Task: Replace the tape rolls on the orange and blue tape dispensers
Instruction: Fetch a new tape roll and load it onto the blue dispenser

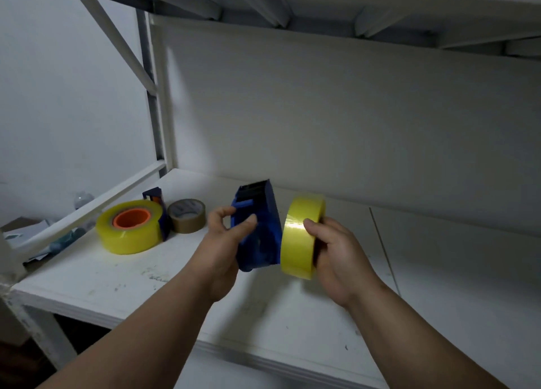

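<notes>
left hand (224, 239) grips the blue tape dispenser (257, 227), thumb and fingers curled round its near side, holding it up off the white shelf (123, 274) at frame centre. the dispenser is tilted, dark blade end pointing to 12 o'clock. right hand (336, 254) grips a yellow tape roll (301, 236) held on edge, thumb over the outer face, fingers wrapped behind. the roll sits at 3 o'clock of the dispenser, just beside it; cannot tell if they touch.

on the shelf at 9 o'clock of the hands, well apart: a bigger yellow tape roll with orange core (130, 226), lying flat. touching its 3 o'clock side is a dark blue upright piece (159, 210), partly hidden by the roll; cannot tell what it belongs to. just beyond that, at 3 o'clock, a brown tape roll (187, 216) lies flat, printed cardboard core showing.

shelf surface scuffed with small dark marks. white metal rack upright (161, 95) at 11 o'clock, shelf underside above. past the shelf's left edge at 9 o'clock, papers and a clear bottle (83, 199), blurred.
</notes>
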`<state>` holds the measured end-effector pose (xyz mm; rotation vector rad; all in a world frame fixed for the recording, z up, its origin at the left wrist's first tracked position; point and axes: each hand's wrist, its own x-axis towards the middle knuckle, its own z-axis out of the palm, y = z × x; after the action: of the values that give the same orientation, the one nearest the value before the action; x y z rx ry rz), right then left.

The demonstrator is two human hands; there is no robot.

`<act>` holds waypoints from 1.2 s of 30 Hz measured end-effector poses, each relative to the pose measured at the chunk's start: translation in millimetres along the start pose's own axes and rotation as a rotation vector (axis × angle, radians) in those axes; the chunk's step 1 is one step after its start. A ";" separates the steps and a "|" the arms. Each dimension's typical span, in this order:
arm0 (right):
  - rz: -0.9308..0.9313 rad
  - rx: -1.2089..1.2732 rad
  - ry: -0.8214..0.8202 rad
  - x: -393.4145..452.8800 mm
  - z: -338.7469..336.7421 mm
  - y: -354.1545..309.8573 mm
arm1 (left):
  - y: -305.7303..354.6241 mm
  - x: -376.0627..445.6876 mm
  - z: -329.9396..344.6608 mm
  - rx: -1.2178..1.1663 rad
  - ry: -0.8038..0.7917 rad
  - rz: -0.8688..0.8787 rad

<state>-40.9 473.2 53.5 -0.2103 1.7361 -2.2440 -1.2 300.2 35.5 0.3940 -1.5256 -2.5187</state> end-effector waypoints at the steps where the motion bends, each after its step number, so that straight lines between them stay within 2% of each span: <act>1: -0.001 0.022 -0.017 2.0 2.0 0.6 | 2.8 5.4 -6.9 -0.058 0.040 -0.016; 5: -0.039 0.030 -0.119 7.7 28.1 5.8 | 14.6 23.2 -34.8 -0.131 0.083 -0.060; 9: -0.107 -0.047 -0.124 12.8 72.7 15.7 | 35.3 35.4 -66.5 -0.141 0.140 -0.127; 12: -0.145 -0.081 -0.076 15.9 101.9 25.3 | 51.4 40.7 -90.2 -0.186 0.185 -0.197; 15: -0.143 -0.116 0.043 18.1 127.3 37.7 | 62.5 41.2 -107.3 -0.208 0.167 -0.249; 20: -0.142 -0.352 0.133 18.9 155.3 57.3 | 73.6 41.9 -121.7 -0.114 0.100 -0.262; 25: -0.109 -0.400 0.172 17.7 158.2 61.9 | 76.5 41.2 -133.1 0.059 0.050 -0.232; 36: -0.098 -0.487 0.106 10.9 132.0 58.4 | 84.4 22.4 -110.7 0.139 0.057 -0.345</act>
<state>-4.3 335.0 30.9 -0.2872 2.3554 -1.8833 12.6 161.8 58.4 0.8063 -1.7460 -2.6236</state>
